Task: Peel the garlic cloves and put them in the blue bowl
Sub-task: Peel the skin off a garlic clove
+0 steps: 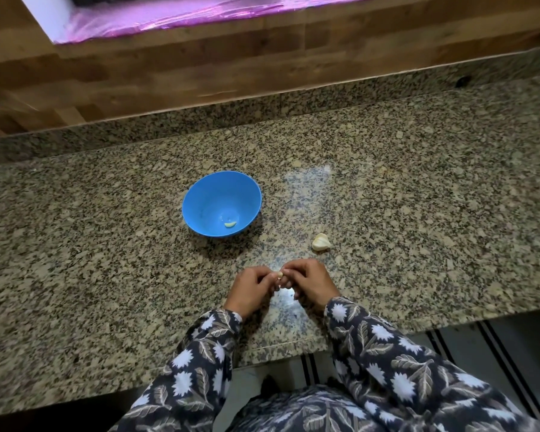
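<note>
A small garlic clove point(280, 275) sits between the fingertips of both hands, just above the granite counter near its front edge. My left hand point(252, 286) and my right hand point(309, 283) both pinch it, fingers curled. The blue bowl point(200, 194) stands beyond the hands, a little to the left, with one peeled clove point(230, 224) lying in its bottom. A clump of unpeeled garlic cloves point(321, 242) lies on the counter to the right of the bowl, just beyond my right hand.
The speckled granite counter point(106, 244) stretches wide to both sides. A wooden wall panel point(200, 76) rises behind it, with a pink-lit ledge point(169, 20) above. The counter's front edge has a step close to my body.
</note>
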Tool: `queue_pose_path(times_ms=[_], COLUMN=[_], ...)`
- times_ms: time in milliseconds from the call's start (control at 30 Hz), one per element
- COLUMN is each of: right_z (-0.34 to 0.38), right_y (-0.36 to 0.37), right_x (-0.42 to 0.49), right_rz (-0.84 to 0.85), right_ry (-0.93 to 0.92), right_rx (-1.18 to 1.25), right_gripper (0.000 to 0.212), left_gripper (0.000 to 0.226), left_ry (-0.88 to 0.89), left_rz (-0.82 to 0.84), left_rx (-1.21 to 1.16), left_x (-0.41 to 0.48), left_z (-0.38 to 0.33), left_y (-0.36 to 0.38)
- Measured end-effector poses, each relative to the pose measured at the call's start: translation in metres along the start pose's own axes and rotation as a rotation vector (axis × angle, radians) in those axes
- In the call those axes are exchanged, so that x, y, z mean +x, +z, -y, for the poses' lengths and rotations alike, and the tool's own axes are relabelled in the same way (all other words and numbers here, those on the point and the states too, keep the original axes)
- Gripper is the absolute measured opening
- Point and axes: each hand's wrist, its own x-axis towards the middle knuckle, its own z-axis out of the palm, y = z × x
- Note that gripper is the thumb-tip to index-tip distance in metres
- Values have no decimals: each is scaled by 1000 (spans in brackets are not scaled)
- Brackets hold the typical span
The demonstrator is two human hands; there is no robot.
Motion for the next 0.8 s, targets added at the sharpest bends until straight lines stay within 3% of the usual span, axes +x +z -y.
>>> queue_pose_path(times_ms=[167,267,333,500,800], right_z=[0,-1,-4,-6,-11], right_y=[4,3,2,0,-2], right_x=[0,-2,-1,-2,1], right_rz=[-98,-111,-127,-24,4], right_ry=[-55,-76,-78,-108,-150], right_rx=[-128,-97,-67,-89,-83], right_gripper=[18,23,14,22,20], left_gripper=[22,19,15,10,9], left_ry=[-22,5,16,18,32], left_rz=[24,-50,-98,-180,-108], left_rx=[-134,-84,-41,-94,-245], left_x=[-2,-1,-2,-4,-6], left_z=[-5,-4,-3,-4,-5], left_y=[2,1,0,-1,-1])
